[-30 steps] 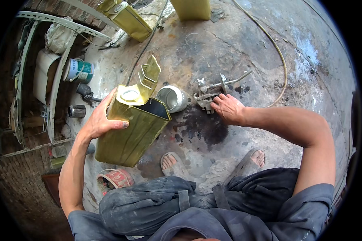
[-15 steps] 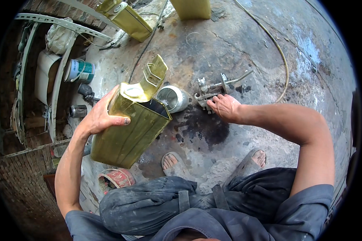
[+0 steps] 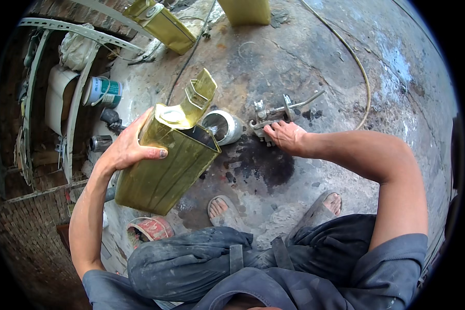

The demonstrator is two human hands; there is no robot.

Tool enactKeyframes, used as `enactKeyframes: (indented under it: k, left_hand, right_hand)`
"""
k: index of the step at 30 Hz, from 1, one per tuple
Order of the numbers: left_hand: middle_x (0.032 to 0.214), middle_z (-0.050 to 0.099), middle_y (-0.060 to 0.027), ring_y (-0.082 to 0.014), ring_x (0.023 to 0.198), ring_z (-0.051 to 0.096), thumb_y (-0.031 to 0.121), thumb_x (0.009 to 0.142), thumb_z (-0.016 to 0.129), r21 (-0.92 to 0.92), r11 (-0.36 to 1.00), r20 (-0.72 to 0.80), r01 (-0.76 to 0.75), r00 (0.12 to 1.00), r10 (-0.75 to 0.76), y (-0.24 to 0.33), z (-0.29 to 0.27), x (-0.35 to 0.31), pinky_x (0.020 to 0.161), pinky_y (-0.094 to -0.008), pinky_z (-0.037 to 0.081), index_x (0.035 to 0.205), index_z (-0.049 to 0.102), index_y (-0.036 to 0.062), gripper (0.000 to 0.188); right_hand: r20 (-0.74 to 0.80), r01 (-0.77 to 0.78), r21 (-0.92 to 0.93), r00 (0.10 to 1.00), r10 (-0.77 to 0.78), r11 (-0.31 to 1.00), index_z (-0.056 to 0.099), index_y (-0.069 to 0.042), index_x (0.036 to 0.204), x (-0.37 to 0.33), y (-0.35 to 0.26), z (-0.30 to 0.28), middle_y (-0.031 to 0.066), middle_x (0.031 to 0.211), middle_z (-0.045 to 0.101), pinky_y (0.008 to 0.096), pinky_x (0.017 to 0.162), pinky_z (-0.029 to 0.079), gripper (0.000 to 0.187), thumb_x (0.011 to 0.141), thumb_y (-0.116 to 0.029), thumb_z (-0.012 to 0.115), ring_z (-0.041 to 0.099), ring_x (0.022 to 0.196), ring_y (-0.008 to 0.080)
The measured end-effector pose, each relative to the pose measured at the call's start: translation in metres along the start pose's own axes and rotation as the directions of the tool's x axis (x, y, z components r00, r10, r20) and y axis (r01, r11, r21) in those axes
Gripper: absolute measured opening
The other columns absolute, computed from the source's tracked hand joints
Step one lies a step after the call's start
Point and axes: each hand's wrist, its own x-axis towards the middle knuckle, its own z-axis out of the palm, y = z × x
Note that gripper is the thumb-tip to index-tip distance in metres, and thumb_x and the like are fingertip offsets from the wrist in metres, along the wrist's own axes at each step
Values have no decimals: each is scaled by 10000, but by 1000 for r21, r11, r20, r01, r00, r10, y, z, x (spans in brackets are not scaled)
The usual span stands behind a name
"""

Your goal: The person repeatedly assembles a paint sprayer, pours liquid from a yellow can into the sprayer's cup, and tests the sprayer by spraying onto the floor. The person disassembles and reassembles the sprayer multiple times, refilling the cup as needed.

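My left hand (image 3: 130,147) grips a gold-coloured rectangular tin can (image 3: 168,165) around its upper end, thumb on the near side. The can is tilted to the right, and its top is cut open with a bent metal flap (image 3: 203,89) standing up. Just beyond its opening, a silvery metal cup (image 3: 227,127) stands on the floor with its open mouth toward the can. My right hand (image 3: 289,137) has its fingers curled over a metal spray gun head (image 3: 266,116) lying on the floor, a rod sticking out to the right. The fingertips are partly hidden.
A dark wet stain (image 3: 268,168) spreads on the concrete floor before my sandalled feet. On the left are a metal shelf rack (image 3: 77,111), a white-and-green paint bucket (image 3: 104,92) and a red bucket (image 3: 157,228). More gold cans (image 3: 168,31) stand ahead; a hose (image 3: 354,57) curves at right.
The tin can has shifted very slightly to the left in my left hand. My right forearm has moved a little leftward, its hand staying on the spray gun head.
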Motion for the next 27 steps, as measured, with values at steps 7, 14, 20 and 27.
enactKeyframes:
  k: [7, 14, 20, 27]
  left_hand:
    - [1557, 452, -224, -304, 1451, 437, 343, 671, 882, 23, 1000, -16, 5, 1000, -5, -1, -2, -4, 1214, -383, 314, 1593, 296, -37, 1157]
    - [1578, 434, -194, -271, 1466, 410, 353, 654, 868, 39, 999, -30, 18, 999, -17, 4, -3, -10, 1222, -373, 286, 1600, 287, -37, 1176]
    - [1576, 443, -191, -284, 1476, 406, 333, 619, 900, -40, 999, -115, -19, 993, 14, -10, 1, -25, 1232, -382, 283, 1603, 300, -7, 1202]
    - [1519, 486, -133, -233, 1423, 443, 234, 594, 921, -181, 981, -361, -67, 932, -3, -80, 4, -57, 1210, -364, 317, 1612, 264, 20, 1230]
  right_hand:
    - [11, 48, -90, 999, -47, 995, 362, -2, 1499, 6, 5, 11, 208, 1202, 636, 406, 840, 568, 600, 950, -108, 578, 658, 1079, 317]
    - [78, 29, -70, 997, -23, 997, 396, -27, 1475, 1, 1, -14, 193, 1197, 637, 430, 868, 544, 530, 972, -118, 532, 640, 1091, 327]
    - [-119, -6, 11, 993, 7, 1000, 450, -10, 1391, -7, 20, -36, 199, 1075, 685, 441, 798, 568, 433, 980, -133, 509, 690, 989, 345]
    - [-483, 13, 472, 840, 246, 882, 479, -44, 1180, -7, 16, -137, 221, 755, 657, 490, 616, 513, 307, 928, -81, 650, 661, 688, 377]
